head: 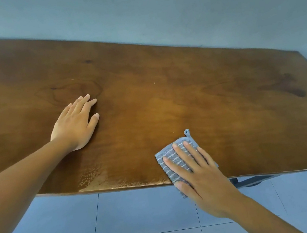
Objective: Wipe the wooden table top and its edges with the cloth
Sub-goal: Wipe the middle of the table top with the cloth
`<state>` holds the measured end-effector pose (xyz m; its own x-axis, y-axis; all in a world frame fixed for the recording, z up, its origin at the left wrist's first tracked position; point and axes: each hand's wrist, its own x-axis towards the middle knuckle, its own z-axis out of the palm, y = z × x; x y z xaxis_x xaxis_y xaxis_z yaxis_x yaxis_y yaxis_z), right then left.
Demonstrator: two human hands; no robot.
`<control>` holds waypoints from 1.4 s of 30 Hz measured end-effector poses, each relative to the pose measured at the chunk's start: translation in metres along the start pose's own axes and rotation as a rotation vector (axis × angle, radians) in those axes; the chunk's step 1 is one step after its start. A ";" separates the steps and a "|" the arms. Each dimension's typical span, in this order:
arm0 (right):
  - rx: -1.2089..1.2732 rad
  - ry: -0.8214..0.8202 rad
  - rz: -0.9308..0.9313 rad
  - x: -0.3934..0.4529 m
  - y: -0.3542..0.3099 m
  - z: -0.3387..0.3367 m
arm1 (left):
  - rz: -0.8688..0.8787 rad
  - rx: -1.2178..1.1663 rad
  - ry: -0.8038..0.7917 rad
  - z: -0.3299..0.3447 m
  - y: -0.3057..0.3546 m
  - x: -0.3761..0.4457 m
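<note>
On table [164, 86]: one cloth [172, 158]; right hand [201, 177] flat on it; left hand [74, 124] flat

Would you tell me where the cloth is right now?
In the head view, the cloth lies under the right hand at the table's near edge, lower right.

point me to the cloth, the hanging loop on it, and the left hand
cloth [167, 155]: head view, on the striped grey fabric left of the fingers.
hanging loop [187, 132]: head view, on the small loop at the cloth's far corner.
left hand [74, 124]: head view, on the back of the hand, flat on the table.
</note>
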<state>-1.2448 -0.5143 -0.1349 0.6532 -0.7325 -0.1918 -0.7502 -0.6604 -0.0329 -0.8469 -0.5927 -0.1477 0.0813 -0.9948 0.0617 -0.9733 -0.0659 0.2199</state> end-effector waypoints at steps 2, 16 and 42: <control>0.000 -0.023 -0.083 0.007 0.024 -0.009 | -0.003 -0.004 0.003 0.000 0.001 0.000; 0.164 -0.066 0.411 0.201 0.116 -0.052 | -0.022 0.007 0.005 0.001 -0.001 0.001; 0.141 -0.075 0.265 0.283 0.155 -0.075 | -0.092 -0.013 0.037 -0.003 0.014 0.005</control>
<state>-1.1686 -0.8361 -0.1202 0.4276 -0.8585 -0.2831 -0.9036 -0.4148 -0.1069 -0.8596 -0.5985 -0.1414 0.1782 -0.9810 0.0766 -0.9584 -0.1554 0.2393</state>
